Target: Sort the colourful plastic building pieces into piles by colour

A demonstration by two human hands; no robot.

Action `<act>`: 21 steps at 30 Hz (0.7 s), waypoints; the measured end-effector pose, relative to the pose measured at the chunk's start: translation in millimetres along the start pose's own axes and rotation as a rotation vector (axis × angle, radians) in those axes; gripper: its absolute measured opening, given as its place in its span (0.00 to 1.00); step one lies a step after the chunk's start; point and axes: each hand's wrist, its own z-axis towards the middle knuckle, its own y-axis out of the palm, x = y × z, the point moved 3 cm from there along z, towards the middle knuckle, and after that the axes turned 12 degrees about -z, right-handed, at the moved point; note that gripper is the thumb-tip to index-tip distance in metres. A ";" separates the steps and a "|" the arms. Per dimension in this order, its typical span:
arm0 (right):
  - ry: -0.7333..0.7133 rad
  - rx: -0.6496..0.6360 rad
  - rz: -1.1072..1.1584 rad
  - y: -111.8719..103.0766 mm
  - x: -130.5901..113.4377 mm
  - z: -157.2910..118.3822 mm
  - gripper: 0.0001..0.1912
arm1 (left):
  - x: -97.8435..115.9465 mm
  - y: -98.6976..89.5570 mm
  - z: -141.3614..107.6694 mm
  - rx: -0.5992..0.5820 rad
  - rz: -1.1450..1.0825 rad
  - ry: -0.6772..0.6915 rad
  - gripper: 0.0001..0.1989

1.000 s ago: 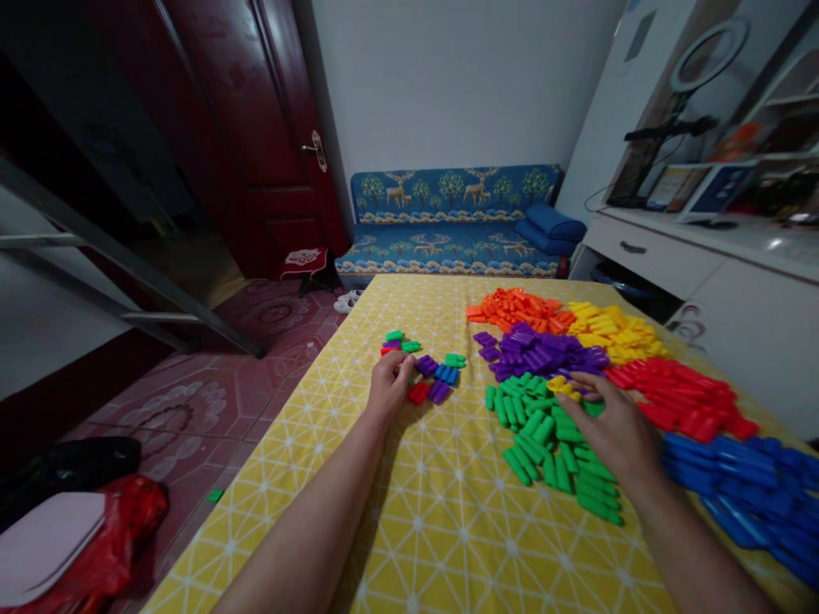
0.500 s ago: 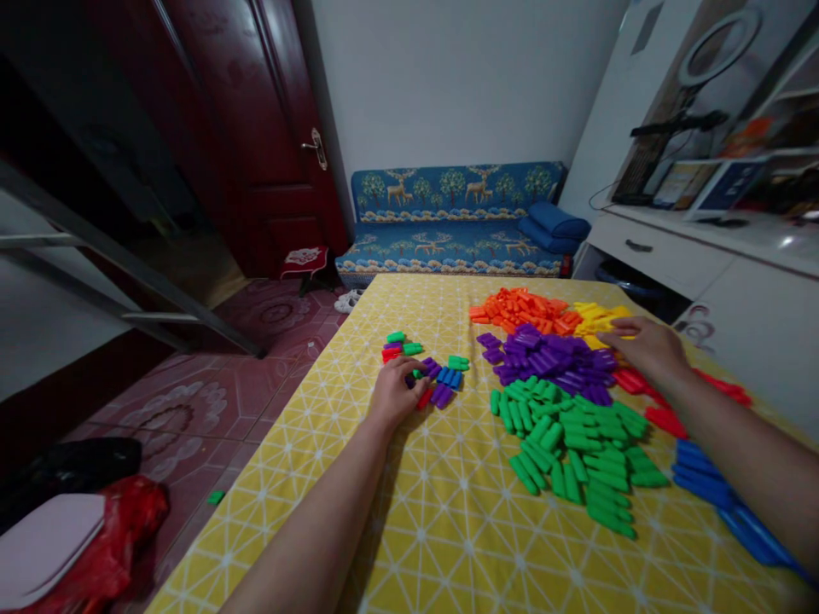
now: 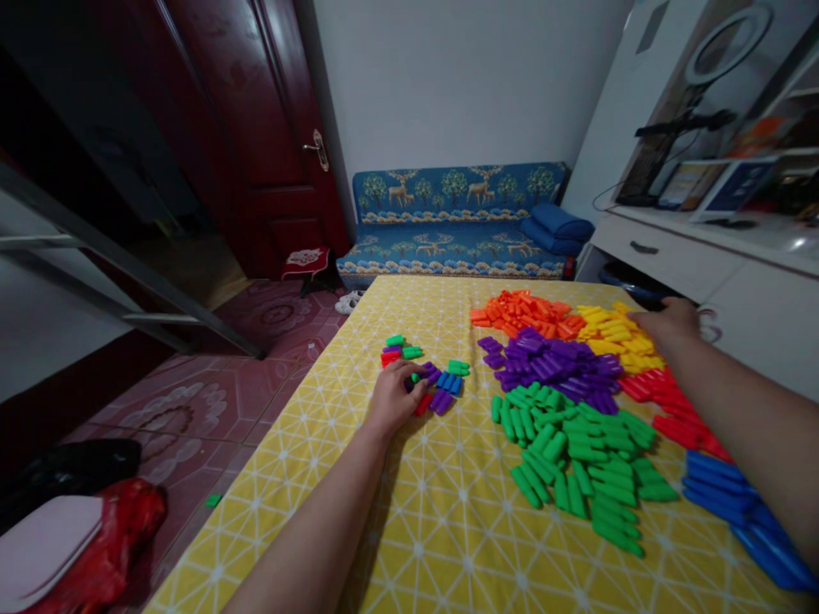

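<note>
My left hand point(image 3: 395, 394) rests on the table with its fingers curled around a few small plastic building pieces; a green piece point(image 3: 415, 377) shows between thumb and forefinger. Around it lie blue pieces point(image 3: 449, 382), purple pieces point(image 3: 441, 402), a red piece point(image 3: 423, 404) and green pieces point(image 3: 459, 367). At the far right, my right hand point(image 3: 669, 326) is over the outer edge of a heap of yellow pieces point(image 3: 618, 334). Its fingers look stretched apart, and no piece shows in them, though the fingertips are partly hidden.
Colour-sorted heaps lie on the yellow tablecloth point(image 3: 409, 529): orange point(image 3: 528, 314), purple point(image 3: 556, 362), green point(image 3: 576, 448), red point(image 3: 688, 418) and blue point(image 3: 735, 503). A white cabinet point(image 3: 755, 315) stands close on the right. A blue sofa point(image 3: 448, 230) is behind the table.
My right hand has moved right, from over the yellow heap to its outer edge, uncovering more yellow and red pieces. My left hand stays at the mixed pieces.
</note>
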 end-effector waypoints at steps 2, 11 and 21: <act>0.117 -0.078 0.028 -2.4 -11.5 -13.0 0.37 | -1.0 0.3 0.2 -0.014 0.013 0.009 0.11; -0.050 -0.478 0.796 -27.4 -146.0 -187.8 0.28 | -5.4 1.4 0.0 -0.037 0.053 -0.040 0.15; -0.544 -0.497 0.384 -42.2 -198.1 -341.5 0.29 | -7.4 -2.9 -4.9 0.171 -0.096 -0.155 0.10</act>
